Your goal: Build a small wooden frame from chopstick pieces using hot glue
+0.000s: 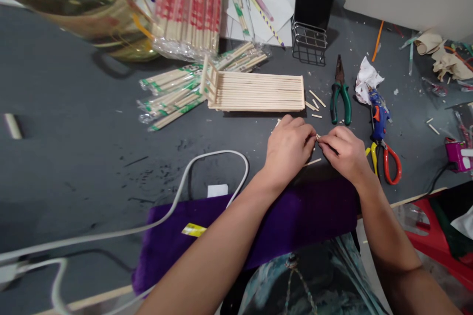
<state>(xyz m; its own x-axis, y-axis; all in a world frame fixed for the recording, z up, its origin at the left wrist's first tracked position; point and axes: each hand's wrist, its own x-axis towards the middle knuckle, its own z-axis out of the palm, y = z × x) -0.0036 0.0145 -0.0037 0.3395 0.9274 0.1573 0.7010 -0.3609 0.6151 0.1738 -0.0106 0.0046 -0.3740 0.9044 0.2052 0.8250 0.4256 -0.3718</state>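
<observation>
While both hands meet over the table [92, 157] near its front edge, a tiny stick bit [318, 137] shows pale at their fingertips. The right hand [343, 150] has its thumb and forefinger closed in a pinch on it. The left hand [290, 141] is palm-down, fingers curled in toward the thumb; its tips come right up to the bit, but I cannot tell whether they grip it too.

A loose stick [313, 162] lies just below, between the hands. Beyond the left hand is the stick model [258, 91], a long slatted piece with a railing rising at its left end. Short offcuts [317, 98] are scattered by its right end. Farther right lie green-handled pliers [340, 101], then a blue glue gun [379, 118] beside crumpled tissue [367, 78], with red-and-yellow-handled scissors [392, 163] just below the gun. Behind the model, wrapped chopsticks [177, 96] fan out. Purple cloth [314, 209] lies under the forearms.
</observation>
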